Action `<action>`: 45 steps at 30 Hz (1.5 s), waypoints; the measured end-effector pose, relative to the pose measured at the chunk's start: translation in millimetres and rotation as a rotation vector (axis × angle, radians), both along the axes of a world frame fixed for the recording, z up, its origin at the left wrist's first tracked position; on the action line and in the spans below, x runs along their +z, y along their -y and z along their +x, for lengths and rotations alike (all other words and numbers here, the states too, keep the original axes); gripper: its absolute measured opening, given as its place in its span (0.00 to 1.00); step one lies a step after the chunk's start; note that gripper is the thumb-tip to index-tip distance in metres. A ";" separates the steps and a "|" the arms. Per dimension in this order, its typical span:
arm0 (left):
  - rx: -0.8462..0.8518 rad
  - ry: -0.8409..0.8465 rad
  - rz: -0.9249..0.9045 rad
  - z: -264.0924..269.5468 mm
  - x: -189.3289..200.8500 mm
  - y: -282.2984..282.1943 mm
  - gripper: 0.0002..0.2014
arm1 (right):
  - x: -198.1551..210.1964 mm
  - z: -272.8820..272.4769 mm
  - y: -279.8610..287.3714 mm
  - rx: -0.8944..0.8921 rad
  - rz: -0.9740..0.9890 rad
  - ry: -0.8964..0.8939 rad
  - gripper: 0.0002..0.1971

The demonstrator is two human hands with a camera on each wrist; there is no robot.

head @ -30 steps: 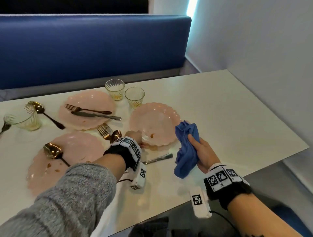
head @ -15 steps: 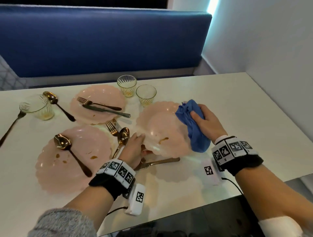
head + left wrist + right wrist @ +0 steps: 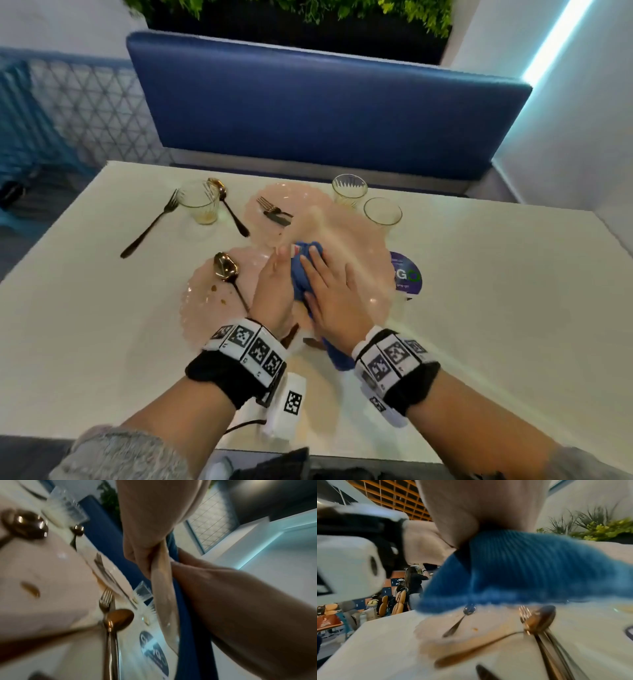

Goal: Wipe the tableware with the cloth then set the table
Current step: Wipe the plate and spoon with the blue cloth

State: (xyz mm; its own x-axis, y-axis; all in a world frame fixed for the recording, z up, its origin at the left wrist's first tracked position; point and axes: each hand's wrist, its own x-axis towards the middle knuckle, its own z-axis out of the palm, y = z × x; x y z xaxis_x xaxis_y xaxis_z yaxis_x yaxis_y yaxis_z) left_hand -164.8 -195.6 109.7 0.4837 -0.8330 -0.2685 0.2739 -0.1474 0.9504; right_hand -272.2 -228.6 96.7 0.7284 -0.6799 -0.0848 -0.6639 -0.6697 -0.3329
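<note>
My left hand [image 3: 274, 291] grips the near rim of a pink scalloped plate [image 3: 356, 246], which is lifted off the white table [image 3: 496, 308], tilted and motion-blurred. My right hand [image 3: 329, 294] lies on the plate's face, its straight fingers pressing the blue cloth [image 3: 301, 274] against it; the thumb is hidden. In the left wrist view, curled fingers [image 3: 137, 555] hold the plate [image 3: 161, 588] edge-on with the cloth [image 3: 185, 642] behind it. The right wrist view shows the cloth [image 3: 513, 568] bunched under the palm.
A second dirty pink plate [image 3: 205, 301] with a gold spoon [image 3: 226, 270] lies left of my hands. A third plate [image 3: 301, 195] behind holds a fork and knife. Three glasses [image 3: 349, 190] [image 3: 382, 210] [image 3: 198, 205], a dark fork [image 3: 150, 226], a round sticker [image 3: 407, 274] and a blue bench [image 3: 325, 102] lie beyond.
The left hand has raised the right-hand plate off the table and tilted it. The right hand has moved left with the cloth and flattened it onto the plate's face.
</note>
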 end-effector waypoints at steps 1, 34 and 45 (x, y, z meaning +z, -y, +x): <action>0.002 0.023 -0.014 5.4 9.1 -3.0 0.24 | 6.3 14.0 5.4 -0.026 -0.056 0.011 0.30; 0.664 -0.072 0.200 238.5 -2.5 -148.0 0.27 | -35.8 206.3 -78.3 0.187 -0.457 0.049 0.17; 0.790 0.186 0.404 299.4 -57.9 -208.6 0.25 | 7.3 237.1 -101.8 -0.484 1.071 0.762 0.15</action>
